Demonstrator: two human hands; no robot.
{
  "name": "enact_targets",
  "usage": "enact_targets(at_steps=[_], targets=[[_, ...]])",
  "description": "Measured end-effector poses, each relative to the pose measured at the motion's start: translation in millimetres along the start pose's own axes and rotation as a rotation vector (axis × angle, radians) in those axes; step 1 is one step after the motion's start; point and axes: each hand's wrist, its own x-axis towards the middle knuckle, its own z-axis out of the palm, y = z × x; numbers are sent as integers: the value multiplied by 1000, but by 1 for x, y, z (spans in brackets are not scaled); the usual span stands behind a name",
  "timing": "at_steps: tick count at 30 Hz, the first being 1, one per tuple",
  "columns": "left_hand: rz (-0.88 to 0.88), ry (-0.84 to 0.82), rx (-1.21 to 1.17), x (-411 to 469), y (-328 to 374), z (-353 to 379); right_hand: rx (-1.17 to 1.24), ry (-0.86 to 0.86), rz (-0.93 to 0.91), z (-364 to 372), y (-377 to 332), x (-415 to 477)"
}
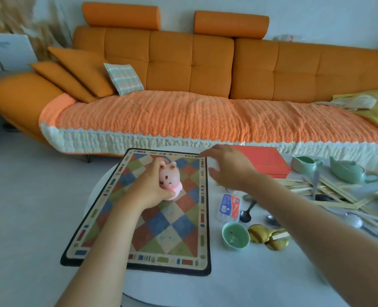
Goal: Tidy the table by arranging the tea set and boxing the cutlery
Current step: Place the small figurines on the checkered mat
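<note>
Left grip [149, 187] is wrapped round a pink bunny toy [169, 180], fingers curled about its back, and the toy stands upright on the checked mat [168, 229] towards the mat's far end. The mat lies on the left part of the white worktop [250, 284], reaching close to its far edge. Right grip [228, 167] hangs in the air over the mat's far right corner, fingers spread and loose, nothing in it, a bit blurred. Just behind it a red box [265, 161] lies flat and closed at the far edge of the worktop. Over at the far right edge sit the pale green pitcher [305, 166] and the green teapot [349, 171], side by side and upright, lid on the pot. In front of them, a loose tangle of wooden chopsticks [334, 191] lies scattered across the right side. Nearer the middle, a small plastic packet [229, 204] lies just beside the mat's right border, with a black spoon [246, 212] next to it. Closer to the near edge a green cup [235, 235] stands upright and open, and gold spoons [263, 234] lie touching its right side. An orange sofa [183, 74] fills the background.
</note>
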Motion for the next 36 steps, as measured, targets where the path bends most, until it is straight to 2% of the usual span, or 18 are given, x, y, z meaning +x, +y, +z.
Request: enact_targets(at_steps=[2, 4, 6, 16, 25, 27, 30, 36], targets=[[9, 34, -4, 2, 4, 4, -78, -32, 117, -10, 23, -5], [14, 59, -12, 4, 9, 8, -143, -176, 252, -12, 36, -11], [8, 78, -36, 5, 12, 13, -126, -256, 303, -5, 41, -18], [-61, 186, -149, 37, -14, -2, 182, -66, 278, -7, 17, 18], [-60, 375, -145, 80, -53, -19, 403, -137, 260, 52, -44, 100], [-99, 395, -214, 85, -63, -22, 432, -136, 261, 67, -52, 113], [-146, 388, -305, 91, -78, -23, 483, -100, 266, 87, -55, 127], [-146, 415, -295, 104, -93, -23, 622, -21, 304, 117, -44, 140]])
